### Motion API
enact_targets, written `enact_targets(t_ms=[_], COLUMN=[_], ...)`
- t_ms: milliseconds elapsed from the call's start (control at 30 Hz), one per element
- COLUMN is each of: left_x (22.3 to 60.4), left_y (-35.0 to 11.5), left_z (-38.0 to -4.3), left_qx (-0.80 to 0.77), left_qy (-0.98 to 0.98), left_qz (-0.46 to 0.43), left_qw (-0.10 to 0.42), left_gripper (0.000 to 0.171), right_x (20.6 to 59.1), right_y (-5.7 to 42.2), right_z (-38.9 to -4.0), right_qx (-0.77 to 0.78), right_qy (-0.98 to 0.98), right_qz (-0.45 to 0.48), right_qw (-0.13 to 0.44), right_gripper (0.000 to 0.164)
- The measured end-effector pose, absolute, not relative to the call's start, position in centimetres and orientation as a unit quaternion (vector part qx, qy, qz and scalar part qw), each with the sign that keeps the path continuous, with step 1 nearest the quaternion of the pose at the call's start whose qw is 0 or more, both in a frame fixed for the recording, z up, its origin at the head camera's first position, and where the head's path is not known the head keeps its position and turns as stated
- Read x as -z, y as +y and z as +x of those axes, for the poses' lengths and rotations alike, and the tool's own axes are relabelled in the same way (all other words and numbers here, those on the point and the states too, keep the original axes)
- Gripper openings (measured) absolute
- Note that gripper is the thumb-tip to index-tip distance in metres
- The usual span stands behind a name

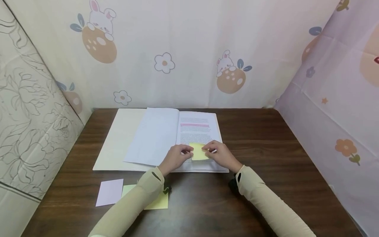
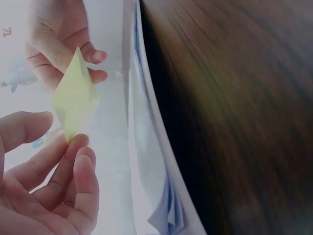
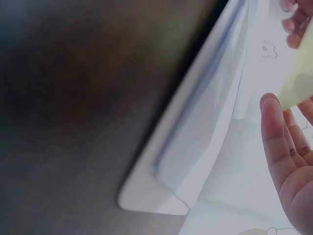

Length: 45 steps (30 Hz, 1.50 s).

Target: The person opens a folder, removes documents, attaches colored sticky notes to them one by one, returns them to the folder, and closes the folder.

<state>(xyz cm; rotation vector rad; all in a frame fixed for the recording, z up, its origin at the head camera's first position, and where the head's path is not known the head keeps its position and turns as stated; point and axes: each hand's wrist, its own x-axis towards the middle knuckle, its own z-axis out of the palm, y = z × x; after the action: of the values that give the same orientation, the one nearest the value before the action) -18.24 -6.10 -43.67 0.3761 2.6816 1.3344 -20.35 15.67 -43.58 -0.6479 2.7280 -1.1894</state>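
A yellow sticky note (image 1: pixel 197 151) is held up over the lower part of the right-hand page of an open book (image 1: pixel 199 131). My left hand (image 1: pixel 175 158) pinches its left edge, and my right hand (image 1: pixel 222 154) pinches the opposite edge. Seen from the left wrist, the yellow note (image 2: pixel 76 100) stretches between both hands, one corner at the left fingertips (image 2: pixel 78 140). The right wrist view catches only part of the note (image 3: pixel 299 81), beside the right thumb (image 3: pixel 272 115). Text with pink highlighted lines shows higher on that page.
A lilac sticky note (image 1: pixel 109 192) lies on the dark wooden table (image 1: pixel 251 131) at front left. Beside it are a green note (image 1: pixel 128 189) and another yellow note (image 1: pixel 158 202), partly covered by my left sleeve. A patterned curtain (image 1: pixel 189 39) hangs behind the table.
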Motion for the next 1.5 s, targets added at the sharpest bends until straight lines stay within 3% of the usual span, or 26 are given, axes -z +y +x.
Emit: enact_targets(t_ms=[600, 1100, 1500], left_x=[44.0, 43.6, 44.5], left_y=[-5.4, -4.5, -4.1], left_z=[-20.3, -22.4, -23.6], left_qx=[-0.334, -0.262, -0.196], left_qy=[0.927, 0.950, 0.965], left_qz=[0.131, 0.133, 0.154], left_qw=[0.112, 0.101, 0.078], left_gripper=[0.036, 0.043, 0.038], right_x=[43.3, 43.4, 44.5], right_y=[15.3, 14.8, 14.1], right_z=[-22.5, -24.8, -26.0], right_qx=[0.318, 0.272, 0.230], right_qy=[0.916, 0.933, 0.937], right_qz=[-0.228, -0.214, -0.243], right_qw=[0.092, 0.097, 0.096], right_gripper=[0.021, 0.024, 0.027])
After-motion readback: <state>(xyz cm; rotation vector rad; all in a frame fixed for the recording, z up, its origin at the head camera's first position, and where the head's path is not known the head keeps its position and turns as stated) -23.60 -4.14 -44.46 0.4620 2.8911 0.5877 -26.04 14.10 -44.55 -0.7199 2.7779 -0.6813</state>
